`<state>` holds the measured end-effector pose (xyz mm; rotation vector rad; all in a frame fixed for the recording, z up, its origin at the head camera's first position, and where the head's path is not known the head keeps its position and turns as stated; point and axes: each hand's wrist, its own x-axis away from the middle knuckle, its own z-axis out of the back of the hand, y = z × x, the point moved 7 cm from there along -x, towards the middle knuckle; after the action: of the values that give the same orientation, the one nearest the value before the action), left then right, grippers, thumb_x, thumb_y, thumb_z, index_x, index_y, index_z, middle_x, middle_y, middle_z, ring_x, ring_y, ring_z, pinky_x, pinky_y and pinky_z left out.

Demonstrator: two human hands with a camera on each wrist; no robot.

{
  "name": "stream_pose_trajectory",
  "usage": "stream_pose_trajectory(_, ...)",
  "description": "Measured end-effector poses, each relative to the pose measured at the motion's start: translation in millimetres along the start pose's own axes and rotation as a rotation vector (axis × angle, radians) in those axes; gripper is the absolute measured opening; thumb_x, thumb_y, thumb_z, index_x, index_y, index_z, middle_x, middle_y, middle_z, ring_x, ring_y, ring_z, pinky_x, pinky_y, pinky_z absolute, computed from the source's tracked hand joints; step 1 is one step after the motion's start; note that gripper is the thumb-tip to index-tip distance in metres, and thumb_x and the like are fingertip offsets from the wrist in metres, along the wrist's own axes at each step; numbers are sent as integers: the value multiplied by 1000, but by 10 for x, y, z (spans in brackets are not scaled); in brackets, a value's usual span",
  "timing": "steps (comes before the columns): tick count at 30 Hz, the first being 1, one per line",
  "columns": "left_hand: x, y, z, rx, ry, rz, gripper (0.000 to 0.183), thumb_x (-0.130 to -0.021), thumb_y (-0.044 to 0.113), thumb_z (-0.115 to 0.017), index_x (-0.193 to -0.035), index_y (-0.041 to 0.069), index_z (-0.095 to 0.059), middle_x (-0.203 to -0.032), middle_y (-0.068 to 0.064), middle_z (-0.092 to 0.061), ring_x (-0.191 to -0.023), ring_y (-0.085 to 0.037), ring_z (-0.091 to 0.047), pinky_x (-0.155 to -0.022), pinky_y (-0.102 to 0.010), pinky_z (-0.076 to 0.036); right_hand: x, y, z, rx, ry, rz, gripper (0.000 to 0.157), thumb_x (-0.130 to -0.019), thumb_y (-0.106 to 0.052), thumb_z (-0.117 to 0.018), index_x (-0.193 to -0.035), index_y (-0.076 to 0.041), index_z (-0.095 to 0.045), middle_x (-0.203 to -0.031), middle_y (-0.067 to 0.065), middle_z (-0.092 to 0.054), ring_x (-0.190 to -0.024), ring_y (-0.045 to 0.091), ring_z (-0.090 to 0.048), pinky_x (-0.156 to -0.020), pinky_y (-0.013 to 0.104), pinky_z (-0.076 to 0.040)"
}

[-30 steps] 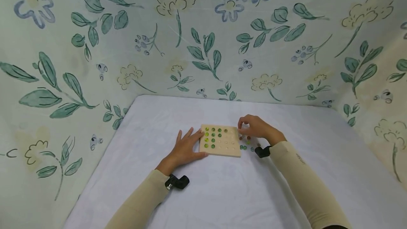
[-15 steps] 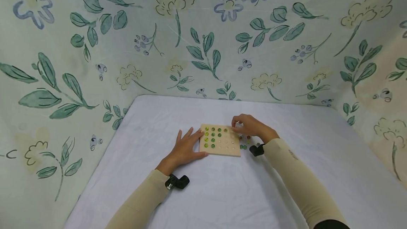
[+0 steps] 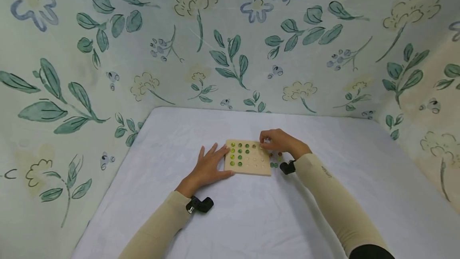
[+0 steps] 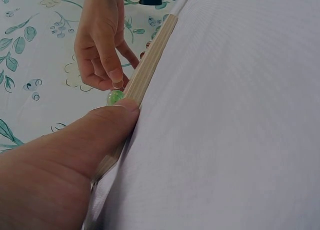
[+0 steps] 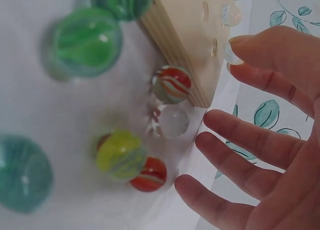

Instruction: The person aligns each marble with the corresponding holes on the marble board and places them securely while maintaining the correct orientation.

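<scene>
Toward the surface's (image 3: 251, 219) far edge, the right grip (image 3: 281, 140) pinches a marble (image 5: 231, 55), likely mid-placement, needing gentle release. Left grip (image 3: 207, 168), spread, touches the board (image 3: 260, 170).

In the head view, the right hand (image 3: 282, 142) hides the board's (image 3: 248, 170) two-o'clock corner, and what it pinches is too small to tell. Loose marbles (image 3: 274, 165) at the board's three to four o'clock are partly covered by that wrist. The left sleeve (image 3: 158, 225) is cut off at seven o'clock.

In the right wrist view, a teal marble (image 5: 22, 174) at nine o'clock is blurred and cropped. The clear marble (image 5: 231, 54) pinched at two o'clock is largely hidden.

In the left wrist view, the left hand (image 4: 60, 175) is cut off at eight o'clock; the board's top face is out of sight.
</scene>
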<state>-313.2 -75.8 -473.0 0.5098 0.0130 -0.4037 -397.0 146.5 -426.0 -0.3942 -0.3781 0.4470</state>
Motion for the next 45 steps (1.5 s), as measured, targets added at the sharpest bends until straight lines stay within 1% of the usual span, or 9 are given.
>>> stream_pose_trajectory(3, -4, -3, 7, -4, -7, 9, 87, -80, 62, -67, -151, 24, -35, -157, 6, -26, -148, -23, -10, -115, -52, 9, -21, 13, 4, 6, -4, -12, 5, -94, -22, -62, -98, -20, -62, -97, 7, -59, -66, 23, -59, -52, 32, -52)
stream_pose_trajectory(10, -10, 9, 7, -15, -19, 18, 88, -79, 64, -67, -151, 25, -34, -157, 7, -25, -148, -22, -9, -116, -52, 10, -17, 19, 9, 12, -15, -31, 4, -94, -23, -63, -96, -19, -63, -97, 7, -59, -70, 20, -58, -51, 30, -52)
stream_pose_trajectory(19, -24, 15, 1, -15, -23, 12, 88, -79, 63, -67, -151, 25, -34, -157, 6, -26, -148, -22, -9, -116, -52, 9, 11, 11, 8, 7, -11, -38, 4, -93, -22, -65, -94, -19, -63, -98, 7, -58, -68, 19, -57, -50, 31, -53)
stream_pose_trajectory(25, -27, 14, -10, -21, -24, 9, 88, -79, 64, -66, -151, 25, -34, -157, 6, -25, -148, -22, -9, -116, -52, 9, 28, 30, -6, -7, -10, -47, 5, -92, -23, -65, -95, -20, -64, -98, 7, -58, -68, 19, -56, -50, 30, -51)
stream_pose_trajectory(34, -15, 31, -16, -13, -25, 10, 88, -79, 64, -67, -151, 24, -34, -157, 6, -25, -148, -22, -9, -116, -52, 10, 36, 54, -10, -12, -1, -35, 4, -92, -22, -65, -95, -19, -64, -99, 7, -58, -68, 20, -57, -48, 29, -50)
stream_pose_trajectory(40, -12, 25, -21, -8, -16, 14, 88, -79, 63, -67, -151, 24, -34, -157, 6, -25, -148, -22, -9, -116, -52, 9, 4, 45, -2, 13, 4, -34, 4, -91, -22, -65, -94, -20, -64, -100, 6, -58, -71, 19, -56, -49, 28, -51)
stream_pose_trajectory(45, -5, 13, -23, -14, -7, 24, 88, -79, 62, -68, -151, 24, -34, -157, 6, -26, -148, -23, -10, -116, -53, 9, -9, 18, 9, 22, 4, -33, 4, -90, -20, -65, -94, -19, -64, -100, 6, -58, -70, 20, -57, -48, 28, -51)
